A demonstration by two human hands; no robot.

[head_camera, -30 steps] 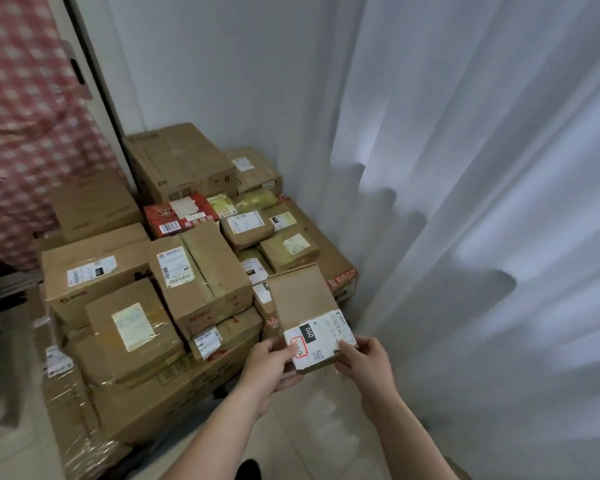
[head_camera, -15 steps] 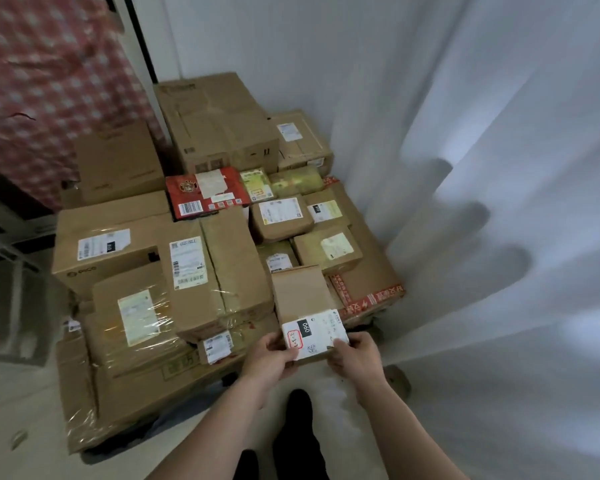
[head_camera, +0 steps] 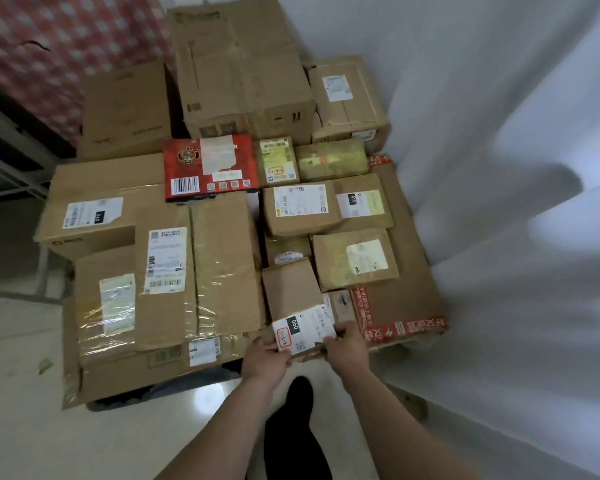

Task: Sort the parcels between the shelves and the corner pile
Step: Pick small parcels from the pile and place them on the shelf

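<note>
At the far left, a checked cloth (head_camera: 49, 46) hangs over what looks like a metal shelf frame (head_camera: 11, 161). No parcels show on it from here. Right of it the corner pile begins: a wide box (head_camera: 94, 206) with a white label, a box wrapped in clear tape (head_camera: 108, 306) in front of it, and a tall box (head_camera: 201, 268) beside that. Behind them lie a red box (head_camera: 210, 168) and a big plain carton (head_camera: 239, 64) against the wall.

The left hand (head_camera: 265, 355) grips the near left corner of a small parcel (head_camera: 295, 299), with its fingers curled round the edge. This parcel, white label facing up, sits at the front edge of the pile, between the tall box and a flat box with red tape (head_camera: 406, 271). The right hand (head_camera: 347, 344) pinches the parcel's near right edge. Whether the parcel rests on the boxes under it or is held just clear of them cannot be told. A white curtain (head_camera: 516, 237) closes off the right side.

The sorting looks far from done. More than a dozen parcels are stacked in the corner, and only this one is in hand. Whether it is bound for the pile or for the shelves cannot be judged.
</note>
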